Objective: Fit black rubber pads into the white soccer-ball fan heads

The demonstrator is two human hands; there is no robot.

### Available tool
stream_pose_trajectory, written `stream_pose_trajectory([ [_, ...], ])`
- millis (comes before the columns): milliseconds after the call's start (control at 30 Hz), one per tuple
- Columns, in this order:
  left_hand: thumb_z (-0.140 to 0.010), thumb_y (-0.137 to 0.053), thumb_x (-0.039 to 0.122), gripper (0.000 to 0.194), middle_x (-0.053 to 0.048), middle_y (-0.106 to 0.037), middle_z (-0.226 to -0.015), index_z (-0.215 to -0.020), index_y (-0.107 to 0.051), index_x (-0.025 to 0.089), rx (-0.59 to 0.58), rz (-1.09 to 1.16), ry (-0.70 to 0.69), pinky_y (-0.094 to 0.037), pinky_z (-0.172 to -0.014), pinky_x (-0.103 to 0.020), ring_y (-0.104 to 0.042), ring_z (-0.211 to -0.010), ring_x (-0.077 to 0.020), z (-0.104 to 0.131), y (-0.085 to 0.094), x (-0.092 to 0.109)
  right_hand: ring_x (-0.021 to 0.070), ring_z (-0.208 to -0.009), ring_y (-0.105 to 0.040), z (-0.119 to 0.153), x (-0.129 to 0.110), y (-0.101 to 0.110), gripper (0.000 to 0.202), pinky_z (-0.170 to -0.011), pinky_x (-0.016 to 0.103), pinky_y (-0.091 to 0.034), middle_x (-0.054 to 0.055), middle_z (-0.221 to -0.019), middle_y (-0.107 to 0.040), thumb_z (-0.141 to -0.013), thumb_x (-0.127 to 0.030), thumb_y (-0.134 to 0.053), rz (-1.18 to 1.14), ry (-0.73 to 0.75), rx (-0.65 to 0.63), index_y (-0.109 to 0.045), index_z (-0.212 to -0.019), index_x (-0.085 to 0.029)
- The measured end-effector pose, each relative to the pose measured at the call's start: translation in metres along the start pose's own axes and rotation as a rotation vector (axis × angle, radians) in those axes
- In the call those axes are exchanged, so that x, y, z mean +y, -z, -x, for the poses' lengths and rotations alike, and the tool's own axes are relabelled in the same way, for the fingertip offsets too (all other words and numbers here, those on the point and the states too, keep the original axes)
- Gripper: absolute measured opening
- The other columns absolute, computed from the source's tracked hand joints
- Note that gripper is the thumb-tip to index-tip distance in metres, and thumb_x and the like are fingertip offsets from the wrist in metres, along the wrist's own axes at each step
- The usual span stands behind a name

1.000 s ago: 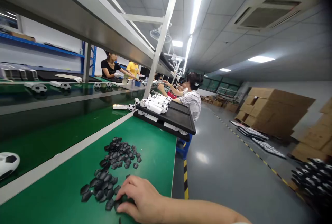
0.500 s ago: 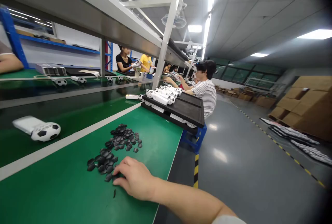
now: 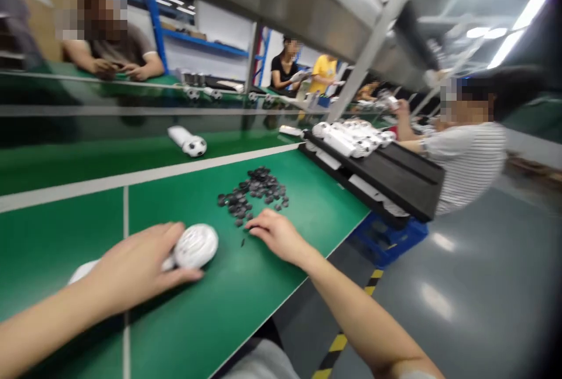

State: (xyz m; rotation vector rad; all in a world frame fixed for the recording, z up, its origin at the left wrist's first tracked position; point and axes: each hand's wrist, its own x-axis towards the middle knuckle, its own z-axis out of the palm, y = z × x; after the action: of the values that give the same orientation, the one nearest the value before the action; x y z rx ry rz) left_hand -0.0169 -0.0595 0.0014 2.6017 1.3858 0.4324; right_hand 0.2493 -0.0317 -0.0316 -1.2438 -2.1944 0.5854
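My left hand (image 3: 136, 262) is wrapped round a white device with a ball-shaped head (image 3: 196, 246), low over the green work surface (image 3: 188, 332). No black patches show on that ball, and its white body is partly hidden under my palm. My right hand (image 3: 278, 235) is pinched at the near edge of a pile of small black pentagon pieces (image 3: 263, 185). A dark piece shows between its thumb and forefinger, mostly hidden. One black piece (image 3: 243, 242) stands or lies apart, just left of those fingertips.
A white device with a black-patched football head (image 3: 193, 146) lies on the darker green belt beyond the pale strip. Stacked black trays (image 3: 395, 174) at the right carry several white devices (image 3: 351, 137). A co-worker in a striped shirt (image 3: 472, 156) sits behind them; others work across the line.
The view has swung left and down. My left hand has come into view with the white device. My right hand remains pinched beside the black pieces.
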Motion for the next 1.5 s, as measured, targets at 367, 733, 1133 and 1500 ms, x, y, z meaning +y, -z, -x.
stream_pose_trajectory([
  [367, -0.078, -0.052, 0.048, 0.074, -0.014, -0.049, -0.119, -0.137, -0.025, 0.013, -0.220, -0.064, 0.260, -0.046, -0.078, -0.039, -0.056, -0.097, -0.0313, -0.019, -0.005, 0.031, 0.0112, -0.068, -0.060, 0.016, -0.030, 0.004, 0.008, -0.064, 0.024, -0.050, 0.001, -0.076, -0.062, -0.082, -0.025, -0.054, -0.301, -0.055, -0.058, -0.059, -0.084, -0.019],
  [733, -0.076, -0.057, 0.046, 0.062, -0.006, -0.048, -0.123, -0.131, -0.034, 0.028, -0.117, 0.215, 0.136, -0.046, -0.079, -0.035, -0.055, -0.100, -0.0249, -0.018, -0.006, 0.024, 0.0140, -0.087, -0.055, 0.010, -0.052, -0.021, 0.003, -0.082, 0.032, -0.047, 0.002, -0.088, -0.054, -0.080, -0.022, -0.059, -0.207, 0.174, 0.080, -0.062, -0.081, -0.021],
  [1133, -0.076, -0.058, 0.041, 0.049, -0.002, -0.054, -0.107, -0.122, -0.044, 0.033, -0.066, 0.267, 0.111, -0.045, -0.072, -0.031, -0.055, -0.094, -0.0222, -0.021, -0.007, 0.022, 0.0170, -0.098, -0.058, 0.003, -0.046, -0.030, 0.044, -0.084, 0.033, -0.048, 0.008, -0.114, -0.056, -0.076, -0.028, -0.063, -0.381, -0.024, 0.009, -0.040, -0.113, -0.020],
  [1500, -0.074, -0.053, 0.037, 0.054, -0.006, -0.056, -0.118, -0.125, -0.039, 0.023, -0.122, 0.143, 0.102, -0.045, -0.081, -0.039, -0.057, -0.095, -0.0270, -0.012, -0.009, 0.014, 0.0144, -0.079, -0.056, -0.006, 0.011, 0.016, 0.012, -0.072, 0.031, -0.048, 0.005, -0.091, -0.059, -0.080, -0.029, -0.059, 0.035, -0.086, 0.186, -0.063, -0.087, -0.019],
])
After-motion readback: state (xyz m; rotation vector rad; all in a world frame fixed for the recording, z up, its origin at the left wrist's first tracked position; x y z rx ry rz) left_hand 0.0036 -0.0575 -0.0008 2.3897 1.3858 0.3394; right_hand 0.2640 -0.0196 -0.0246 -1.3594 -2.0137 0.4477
